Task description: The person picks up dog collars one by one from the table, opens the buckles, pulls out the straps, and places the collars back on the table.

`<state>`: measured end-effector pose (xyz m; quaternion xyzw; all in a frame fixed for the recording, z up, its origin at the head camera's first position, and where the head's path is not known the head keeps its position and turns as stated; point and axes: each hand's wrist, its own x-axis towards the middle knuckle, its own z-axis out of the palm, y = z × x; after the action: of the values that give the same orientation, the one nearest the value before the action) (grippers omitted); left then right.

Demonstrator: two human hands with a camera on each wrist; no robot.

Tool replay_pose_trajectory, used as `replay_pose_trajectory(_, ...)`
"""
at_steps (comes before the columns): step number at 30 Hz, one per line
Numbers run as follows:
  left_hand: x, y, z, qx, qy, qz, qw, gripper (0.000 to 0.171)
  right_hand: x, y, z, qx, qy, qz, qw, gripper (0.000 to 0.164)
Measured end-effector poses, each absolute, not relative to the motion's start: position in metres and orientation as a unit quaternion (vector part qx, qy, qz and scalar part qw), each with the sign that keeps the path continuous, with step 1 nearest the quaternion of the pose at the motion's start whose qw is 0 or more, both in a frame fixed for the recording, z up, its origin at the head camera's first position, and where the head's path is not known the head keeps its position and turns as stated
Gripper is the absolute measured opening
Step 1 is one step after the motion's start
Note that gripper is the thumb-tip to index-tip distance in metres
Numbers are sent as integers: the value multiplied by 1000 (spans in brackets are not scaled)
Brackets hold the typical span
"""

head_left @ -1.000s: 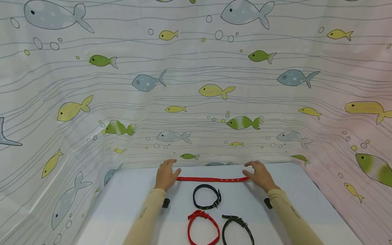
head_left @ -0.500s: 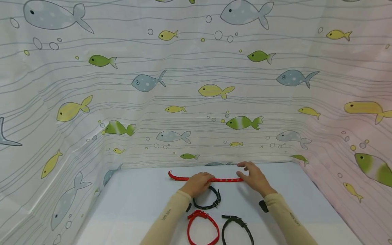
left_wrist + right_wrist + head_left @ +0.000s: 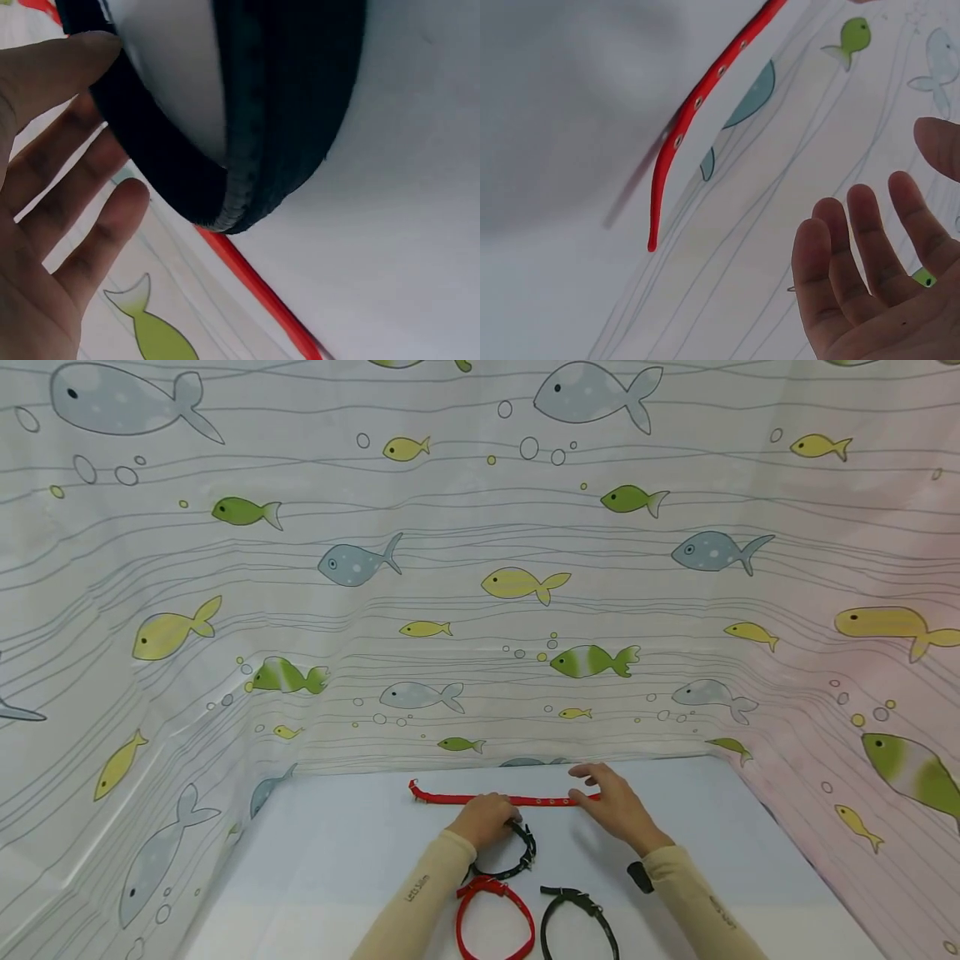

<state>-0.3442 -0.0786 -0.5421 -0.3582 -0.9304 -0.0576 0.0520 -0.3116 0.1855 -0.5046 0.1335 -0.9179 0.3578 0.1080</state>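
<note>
Small pet collars lie on the white table. My left hand point(image 3: 486, 820) pinches the far left part of a looped black collar point(image 3: 532, 852), which looms large in the left wrist view, thumb point(image 3: 67, 67) against its strap point(image 3: 296, 97). Behind it an unbuckled red collar point(image 3: 540, 802) stretches straight, its buckle end at the left. My right hand point(image 3: 613, 806) hovers by the red strap's right end with fingers apart. In the right wrist view that hand point(image 3: 877, 285) holds nothing, and the strap's eyelet end point(image 3: 699, 101) is away from the fingers.
Nearer the front lie a buckled red collar point(image 3: 486, 885) and a dark collar point(image 3: 576, 895), both looped and cut off by the lower edge of the view. A fish-print curtain point(image 3: 450, 652) closes off the back and sides of the table point(image 3: 322, 843).
My left hand has left the red collar's buckle end, crossed rightward and taken hold of the black collar. My right hand has shifted slightly left. The straight red collar lies stretched out.
</note>
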Motion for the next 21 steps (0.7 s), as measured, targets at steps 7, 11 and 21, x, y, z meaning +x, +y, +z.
replay_pose_trajectory(7,-344,-90,-542,-357,-931,-55,53,13,-306,176,-506,133,-908,386,93,38)
replay_pose_trajectory(11,-341,-93,-530,-350,-931,-85,59,15,-304,171,-508,140,-901,401,86,39)
replay_pose_trajectory(21,-337,-95,-511,-333,-920,-145,147,15,-295,159,-507,152,-896,414,58,38)
